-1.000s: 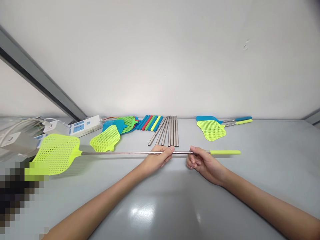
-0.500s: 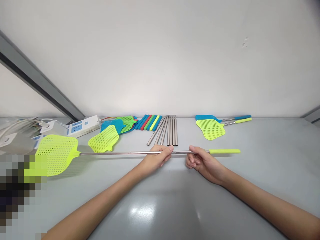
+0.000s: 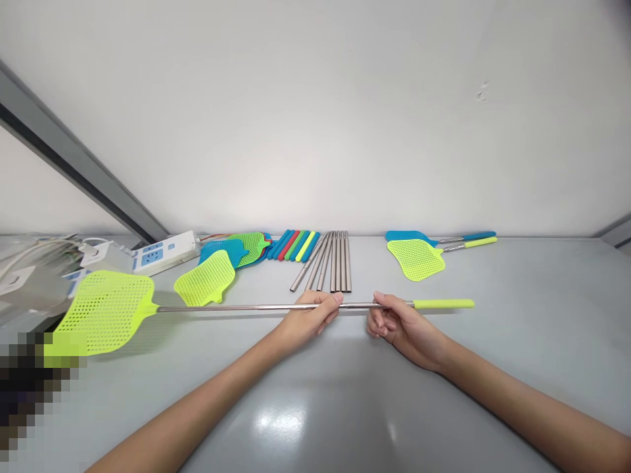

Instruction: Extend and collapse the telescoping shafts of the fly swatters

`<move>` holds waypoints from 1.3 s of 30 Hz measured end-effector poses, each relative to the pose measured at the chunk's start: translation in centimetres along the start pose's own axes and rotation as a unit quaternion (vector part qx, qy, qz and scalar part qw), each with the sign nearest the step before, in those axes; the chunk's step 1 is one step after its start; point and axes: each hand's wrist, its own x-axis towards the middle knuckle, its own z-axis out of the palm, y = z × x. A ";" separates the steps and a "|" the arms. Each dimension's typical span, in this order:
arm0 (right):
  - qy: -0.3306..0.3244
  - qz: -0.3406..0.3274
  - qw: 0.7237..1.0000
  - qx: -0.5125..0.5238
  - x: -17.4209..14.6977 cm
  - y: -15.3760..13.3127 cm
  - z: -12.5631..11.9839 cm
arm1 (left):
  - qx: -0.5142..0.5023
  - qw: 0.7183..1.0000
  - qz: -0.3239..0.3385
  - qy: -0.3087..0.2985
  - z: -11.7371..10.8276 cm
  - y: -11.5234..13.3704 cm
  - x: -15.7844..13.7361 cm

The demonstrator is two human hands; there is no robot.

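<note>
A yellow-green fly swatter (image 3: pixel 114 309) with its telescopic metal rod drawn out lies level across my view, its perforated head at the left and its yellow grip at the right. My left hand (image 3: pixel 313 314) pinches the rod near its middle, thumb on top. Closer to the grip, my right hand (image 3: pixel 401 328) is closed on the rod between thumb and fingers. Behind my hands are several loose metal rods (image 3: pixel 340 263), laid side by side, and a row of coloured handle grips (image 3: pixel 293 246). Some grips are blue, others red, green and yellow.
Loose swatter heads in yellow (image 3: pixel 207 278), blue and green lie at the back left. A white power strip (image 3: pixel 165 253) with plugs and cables is beside them. At the back right rest two swatters with short rods, one yellow (image 3: pixel 417 259), one blue (image 3: pixel 407 236). A wall (image 3: pixel 315 118) rises behind.
The whole scene sits slightly lower in view. My hands keep the same hold on the rod, and the swatter stays almost where it was.
</note>
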 end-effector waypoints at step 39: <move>-0.070 -0.002 0.997 -0.031 -0.8 0.6 2.2 | -0.182 0.982 0.015 -0.055 3.3 0.4 -0.3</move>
